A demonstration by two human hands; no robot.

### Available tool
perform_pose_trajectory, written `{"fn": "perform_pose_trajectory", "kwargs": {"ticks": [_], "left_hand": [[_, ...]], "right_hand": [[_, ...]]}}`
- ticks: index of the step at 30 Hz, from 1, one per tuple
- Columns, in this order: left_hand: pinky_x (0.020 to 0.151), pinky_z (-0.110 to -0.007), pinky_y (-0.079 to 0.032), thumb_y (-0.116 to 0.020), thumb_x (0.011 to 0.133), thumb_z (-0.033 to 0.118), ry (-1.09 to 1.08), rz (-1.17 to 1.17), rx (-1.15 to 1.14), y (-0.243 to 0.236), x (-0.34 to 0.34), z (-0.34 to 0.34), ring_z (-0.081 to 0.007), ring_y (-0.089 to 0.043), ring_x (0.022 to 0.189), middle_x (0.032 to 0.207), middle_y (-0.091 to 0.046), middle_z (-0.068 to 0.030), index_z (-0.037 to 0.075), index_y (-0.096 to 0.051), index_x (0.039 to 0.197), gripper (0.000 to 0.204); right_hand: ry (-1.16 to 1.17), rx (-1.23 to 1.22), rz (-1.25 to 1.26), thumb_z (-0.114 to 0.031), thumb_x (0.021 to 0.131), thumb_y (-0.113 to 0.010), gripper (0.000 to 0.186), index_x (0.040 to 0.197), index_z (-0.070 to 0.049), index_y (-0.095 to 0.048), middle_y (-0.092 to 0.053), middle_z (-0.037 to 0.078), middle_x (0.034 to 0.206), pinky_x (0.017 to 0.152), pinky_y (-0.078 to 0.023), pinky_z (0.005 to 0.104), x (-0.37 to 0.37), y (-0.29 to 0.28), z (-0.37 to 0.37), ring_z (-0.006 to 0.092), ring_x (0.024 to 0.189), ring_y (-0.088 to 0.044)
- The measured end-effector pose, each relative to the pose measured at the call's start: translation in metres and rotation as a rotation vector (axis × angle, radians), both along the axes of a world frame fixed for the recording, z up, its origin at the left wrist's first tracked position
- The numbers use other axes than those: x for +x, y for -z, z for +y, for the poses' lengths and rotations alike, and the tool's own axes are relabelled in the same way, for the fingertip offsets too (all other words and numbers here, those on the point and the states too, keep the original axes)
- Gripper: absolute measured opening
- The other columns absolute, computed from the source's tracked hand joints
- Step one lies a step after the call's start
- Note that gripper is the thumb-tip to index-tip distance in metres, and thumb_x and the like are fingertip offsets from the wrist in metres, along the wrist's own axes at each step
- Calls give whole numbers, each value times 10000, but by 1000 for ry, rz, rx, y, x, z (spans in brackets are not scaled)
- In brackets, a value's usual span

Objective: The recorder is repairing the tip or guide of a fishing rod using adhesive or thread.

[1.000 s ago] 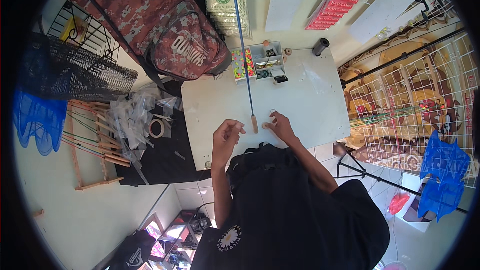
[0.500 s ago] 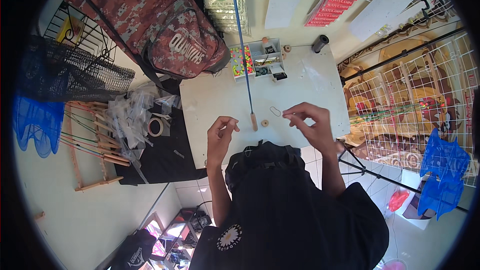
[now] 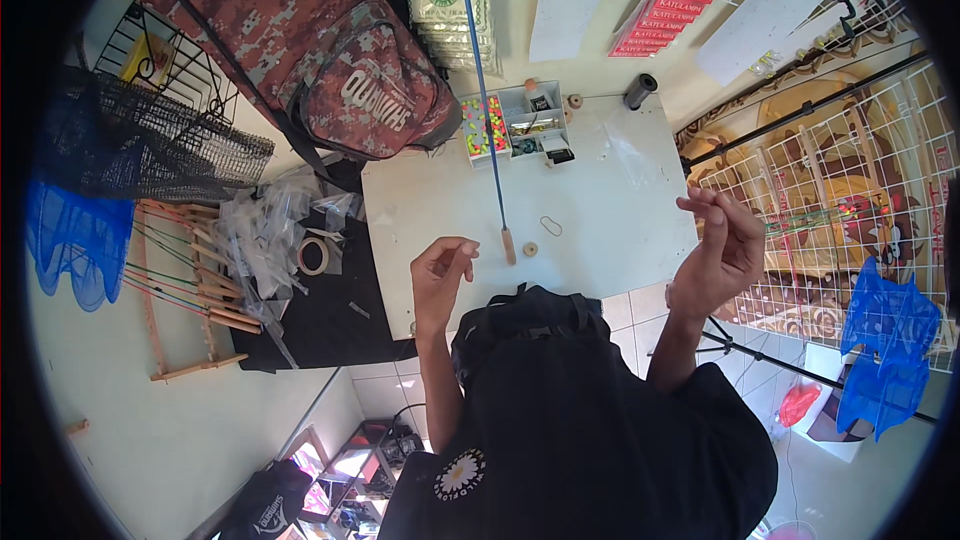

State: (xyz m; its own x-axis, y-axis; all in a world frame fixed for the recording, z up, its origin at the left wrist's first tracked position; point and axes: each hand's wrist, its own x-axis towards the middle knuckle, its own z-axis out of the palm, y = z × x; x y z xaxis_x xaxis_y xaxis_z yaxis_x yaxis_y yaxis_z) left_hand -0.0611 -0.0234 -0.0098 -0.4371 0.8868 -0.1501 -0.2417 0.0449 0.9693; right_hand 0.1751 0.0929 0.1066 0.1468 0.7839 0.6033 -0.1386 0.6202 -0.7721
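Observation:
My left hand (image 3: 440,277) is above the front edge of the white table, thumb and index finger pinched together. My right hand (image 3: 725,248) is raised beyond the table's right edge, its fingers curled in and pressed together. Whatever either pinch holds is too fine to see. Between the hands, a thin blue rod with a wooden handle (image 3: 508,246) points away from me. A small round wooden spool (image 3: 530,250) sits just right of the handle, and a thin tan loop (image 3: 551,227) lies a little beyond it. Neither hand touches these.
A grey compartment box (image 3: 515,96) with bright beads and a small bottle stands at the table's back, near a black cylinder (image 3: 640,90). A camouflage bag (image 3: 370,90) is at the back left. Tape (image 3: 312,255) and plastic bags lie left; a wire rack (image 3: 830,200) stands right.
My right hand has moved right and slightly up, away from the loop and past the table's edge. My left hand has stayed almost in place, still pinched.

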Motion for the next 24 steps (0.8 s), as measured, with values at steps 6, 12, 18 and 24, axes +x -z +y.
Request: {"fn": "perform_pose_trajectory", "kwargs": {"ticks": [6,12,18,24], "left_hand": [[608,-244,-455,-681,863,56,-42,-44,109,8,5,3,-119,-558,617,766,-652,-80,-41,-677,887,100],[674,-242,-446,-659,886,75,-51,-51,88,0,13,11,-102,-556,730,802,-633,-54,-7,-641,908,86],[721,-241,-404,-636,905,99,4,129,39,5,16,19,-79,-509,767,854,-630,-16,9,-628,880,93],[760,-253,-363,-648,891,125,154,257,34,-19,20,21,-80,-523,766,843,-650,-3,38,-655,877,89]], "right_hand": [[-153,-384,-864,-158,901,-635,507,1378,-132,-463,-607,224,1201,920,-491,409,20,53,25,372,1091,-607],[-625,-853,-1265,-386,920,-586,587,1450,-297,-350,-616,274,1128,885,-487,460,40,74,16,416,1058,-598],[-372,-699,-1242,-265,891,-645,411,1278,-142,-580,-691,206,825,775,-524,414,24,48,8,342,835,-685],[-913,-402,-535,-35,835,-672,495,1307,-21,-526,-559,114,1318,1069,-381,355,-41,50,3,204,1208,-534]]}}
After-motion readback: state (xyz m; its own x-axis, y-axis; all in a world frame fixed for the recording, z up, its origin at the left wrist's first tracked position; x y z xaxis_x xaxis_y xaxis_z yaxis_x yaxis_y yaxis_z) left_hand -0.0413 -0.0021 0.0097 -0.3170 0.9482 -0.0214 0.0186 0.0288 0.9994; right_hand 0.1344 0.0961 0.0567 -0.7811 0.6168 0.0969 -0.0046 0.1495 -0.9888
